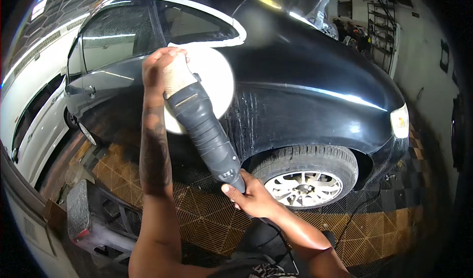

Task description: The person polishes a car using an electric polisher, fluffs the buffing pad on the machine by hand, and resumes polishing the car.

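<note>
A black polishing machine (204, 130) runs diagonally across the middle of the view, its round white pad (214, 76) over the side of a black car (305, 110) below the small rear window. My left hand (160, 71) is wrapped over the tan-covered head of the machine. Around the narrow rear end of its handle, my right hand (249, 194) is closed, with the thumb on top. White masking tape (197, 4) borders the small side window. Pale streaks run down the black panel right of the pad. The pad's contact with the paint cannot be made out.
The car's wheel (303, 187) with white spokes is at lower right. A grey and black wheeled stool or box (106, 214) stands at lower left on tan and dark floor tiles (207, 219). A white car (42, 120) is at far left. Shelving (382, 32) stands at the back right.
</note>
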Demonstrator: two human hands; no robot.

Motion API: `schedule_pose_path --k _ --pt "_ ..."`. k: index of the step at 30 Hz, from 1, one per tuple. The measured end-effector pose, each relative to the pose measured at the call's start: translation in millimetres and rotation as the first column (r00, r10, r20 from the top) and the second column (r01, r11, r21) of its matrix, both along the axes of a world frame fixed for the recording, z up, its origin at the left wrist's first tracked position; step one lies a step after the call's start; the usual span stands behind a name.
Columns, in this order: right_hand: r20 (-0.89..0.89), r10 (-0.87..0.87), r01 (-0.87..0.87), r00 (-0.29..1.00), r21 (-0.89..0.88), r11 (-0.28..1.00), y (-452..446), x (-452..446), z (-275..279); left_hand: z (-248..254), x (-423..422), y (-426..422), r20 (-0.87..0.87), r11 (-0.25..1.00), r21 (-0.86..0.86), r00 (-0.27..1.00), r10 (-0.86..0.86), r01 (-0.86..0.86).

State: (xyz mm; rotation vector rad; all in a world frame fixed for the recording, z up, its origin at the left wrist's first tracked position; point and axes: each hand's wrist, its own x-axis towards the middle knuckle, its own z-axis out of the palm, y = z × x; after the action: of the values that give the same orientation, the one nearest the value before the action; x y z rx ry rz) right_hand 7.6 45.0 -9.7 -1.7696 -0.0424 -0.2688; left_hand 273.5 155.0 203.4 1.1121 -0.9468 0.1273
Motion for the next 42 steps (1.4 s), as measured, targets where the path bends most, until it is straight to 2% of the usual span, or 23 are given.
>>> schedule_pose_path --k 2,3,5,7,9,11,15,17,18,20,23,25,27,30,32,33,34,35,37,39,42 --pt "0.126 0.065 -0.072 0.99 0.052 0.996 1.1 -1.8 -3.8 2.7 -3.4 -2.3 -0.022 1.0 -0.003 1.0 0.011 -0.011" --pt "0.128 0.054 -0.062 0.99 0.059 0.996 -1.1 -6.1 -1.4 3.7 -8.9 -5.4 -0.051 0.999 -0.014 0.998 0.031 -0.032" --pt "0.044 0.032 -0.032 0.999 -0.002 0.999 -5.7 -22.4 7.6 4.5 -18.9 -15.5 -0.067 1.0 0.024 0.998 0.015 -0.014" --pt "0.03 -0.018 0.018 0.999 -0.014 1.0 -8.7 -38.1 8.2 4.6 -24.3 -30.2 -0.018 0.994 -0.007 0.994 -0.11 0.11" --pt "-0.078 -0.031 0.037 0.996 0.077 0.996 -14.9 -58.8 13.8 4.4 -32.1 -48.9 0.029 0.993 0.023 0.993 -0.113 0.112" --pt "-0.085 -0.071 0.083 0.994 0.15 0.985 -23.4 -78.7 21.5 5.0 -41.2 -67.9 0.069 0.993 0.056 0.991 -0.111 0.107" --pt "-0.026 -0.162 0.164 0.987 0.171 0.972 -39.2 -105.1 30.5 13.8 -56.1 -111.7 0.134 0.974 0.045 0.965 -0.226 0.222" --pt "-0.014 -0.152 0.152 0.988 0.197 0.969 -42.3 -110.8 32.7 17.6 -61.2 -124.2 0.148 0.96 0.037 0.949 -0.279 0.277" --pt "-0.012 -0.156 0.155 0.988 0.197 0.968 -43.6 -112.5 33.8 18.2 -66.4 -120.7 0.142 0.969 0.057 0.959 -0.245 0.239" --pt "-0.039 -0.057 0.064 0.998 0.243 0.968 -48.4 -115.8 36.0 13.3 -67.3 -107.7 0.122 0.98 0.049 0.972 -0.2 0.195" --pt "-0.071 0.014 0.0 0.997 0.192 0.981 -56.1 -114.3 34.0 5.4 -71.8 -85.2 0.084 0.993 0.026 0.99 -0.117 0.115" --pt "-0.094 -0.007 0.021 0.996 0.146 0.989 -58.3 -114.9 36.6 0.7 -71.3 -80.6 0.016 0.997 0.013 0.997 -0.074 0.074" --pt "-0.092 -0.085 0.088 0.992 0.021 0.996 -67.5 -118.0 39.0 -0.8 -69.7 -89.5 0.027 0.998 -0.02 0.998 -0.064 0.065" --pt "-0.054 -0.135 0.136 0.989 0.023 0.99 -74.6 -124.2 32.2 -2.9 -79.4 -105.6 0.093 0.998 -0.004 0.994 -0.056 0.057" --pt "-0.048 -0.166 0.168 0.985 0.035 0.985 -73.6 -131.3 29.7 5.5 -83.6 -127.9 0.115 0.991 -0.002 0.985 -0.131 0.132" --pt "-0.016 -0.181 0.182 0.983 0.118 0.976 -72.5 -134.7 28.0 11.0 -88.1 -139.9 0.147 0.981 -0.003 0.97 -0.193 0.195" --pt "0.013 -0.196 0.19 0.98 0.201 0.961 -71.4 -138.9 25.2 13.5 -96.7 -151.5 0.199 0.981 0.011 0.961 -0.194 0.196" --pt "0.011 -0.208 0.201 0.978 0.205 0.958 -72.3 -144.1 20.7 13.2 -103.7 -167.0 0.265 0.977 -0.006 0.942 -0.205 0.214" --pt "0.028 -0.269 0.253 0.963 0.263 0.931 -75.7 -155.4 8.9 12.0 -127.9 -192.2 0.293 0.971 0.017 0.927 -0.234 0.24" --pt "0.038 -0.364 0.335 0.931 0.316 0.888 -75.3 -165.7 -2.6 9.6 -139.4 -220.1 0.481 0.974 0.147 0.848 -0.222 0.171" --pt "0.018 -0.455 0.414 0.89 0.387 0.824 -77.5 -180.7 -13.7 8.2 -171.1 -268.5 0.403 0.895 0.173 0.8 -0.445 0.411"
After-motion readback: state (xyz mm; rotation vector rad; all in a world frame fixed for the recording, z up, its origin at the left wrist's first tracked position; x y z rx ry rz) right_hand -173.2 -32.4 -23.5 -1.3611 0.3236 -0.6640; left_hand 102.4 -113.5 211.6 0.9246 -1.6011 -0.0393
